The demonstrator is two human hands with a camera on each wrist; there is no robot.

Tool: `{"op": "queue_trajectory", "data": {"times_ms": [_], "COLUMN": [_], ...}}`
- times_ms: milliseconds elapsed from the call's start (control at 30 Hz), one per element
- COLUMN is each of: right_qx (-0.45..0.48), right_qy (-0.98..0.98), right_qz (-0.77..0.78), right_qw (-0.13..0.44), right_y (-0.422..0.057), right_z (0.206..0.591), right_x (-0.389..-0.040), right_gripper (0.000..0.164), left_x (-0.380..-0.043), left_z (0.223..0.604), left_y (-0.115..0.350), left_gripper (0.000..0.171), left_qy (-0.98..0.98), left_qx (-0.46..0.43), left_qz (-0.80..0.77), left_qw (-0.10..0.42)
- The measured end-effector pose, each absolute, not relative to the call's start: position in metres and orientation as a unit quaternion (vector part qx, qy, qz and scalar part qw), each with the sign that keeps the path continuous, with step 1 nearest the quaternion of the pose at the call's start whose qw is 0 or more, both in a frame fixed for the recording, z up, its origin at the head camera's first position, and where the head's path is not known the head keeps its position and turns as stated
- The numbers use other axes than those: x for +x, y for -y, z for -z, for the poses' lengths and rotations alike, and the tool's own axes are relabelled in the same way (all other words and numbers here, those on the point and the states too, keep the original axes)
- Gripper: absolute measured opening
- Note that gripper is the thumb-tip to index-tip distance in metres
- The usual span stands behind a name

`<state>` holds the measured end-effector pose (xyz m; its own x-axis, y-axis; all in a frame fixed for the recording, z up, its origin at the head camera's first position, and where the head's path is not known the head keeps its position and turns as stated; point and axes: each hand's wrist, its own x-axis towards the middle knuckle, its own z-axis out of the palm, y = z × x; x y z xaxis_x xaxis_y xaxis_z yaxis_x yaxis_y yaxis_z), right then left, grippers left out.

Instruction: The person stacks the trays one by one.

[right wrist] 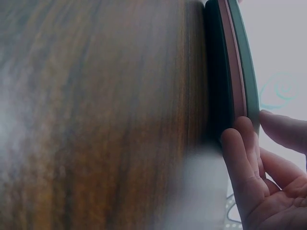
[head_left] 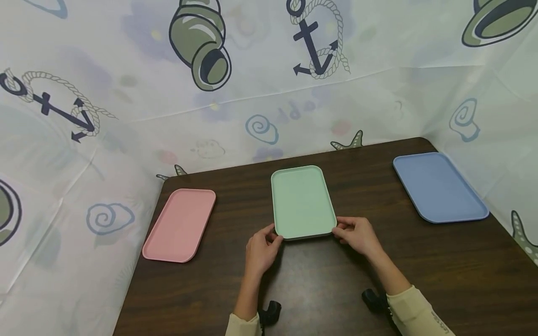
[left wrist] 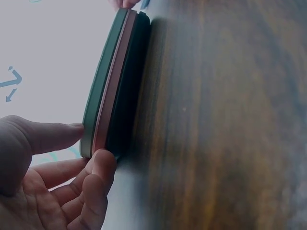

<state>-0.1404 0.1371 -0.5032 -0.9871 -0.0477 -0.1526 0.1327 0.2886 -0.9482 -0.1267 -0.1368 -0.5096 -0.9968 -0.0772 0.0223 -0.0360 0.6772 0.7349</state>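
Observation:
In the head view a pale green tray [head_left: 302, 201] lies in the middle of the dark wooden table. The wrist views show it topping a stack, with a pink rim [left wrist: 113, 82] directly under it and a dark layer [left wrist: 130, 79] lowest; what that layer is, I cannot tell. My left hand [head_left: 261, 249] pinches the near left corner, thumb at the green edge and fingertips at the pink rim. At the near right corner my right hand [head_left: 358, 235] does the same, its fingers [right wrist: 236, 148] against the stack's side.
A separate pink tray [head_left: 180, 226] lies at the table's left edge. To the far right is a blue tray [head_left: 441, 187]. Printed white cloth [head_left: 235, 126] hangs behind the table [head_left: 319, 289] and at its sides.

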Motion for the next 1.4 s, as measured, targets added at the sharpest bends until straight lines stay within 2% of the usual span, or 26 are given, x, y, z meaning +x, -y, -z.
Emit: {"op": "queue_trajectory", "data": {"times_ms": [900,1067,1233,1400], "right_qx": [0.028,0.028,0.037,0.052], "right_qy": [-0.768,-0.772,-0.775,-0.773], "right_qz": [0.633,0.629,0.627,0.630], "right_qw": [0.096,0.089,0.075,0.057], "right_y": [-0.150,-0.170,-0.197,-0.229], "right_z": [0.502,0.501,0.498,0.494], "right_x": [-0.132,-0.129,-0.123,-0.116], "right_gripper": [0.047,0.046,0.049,0.056], "left_x": [-0.122,-0.119,-0.118,-0.114], "left_z": [0.512,0.508,0.499,0.489], "left_y": [0.138,0.137,0.131,0.115], "left_gripper": [0.053,0.054,0.041,0.029], "left_qy": [0.873,0.884,0.870,0.851], "left_qx": [0.030,0.059,0.100,0.084], "left_qz": [0.486,0.463,0.468,0.490], "left_qw": [-0.012,0.038,0.116,0.169]}}
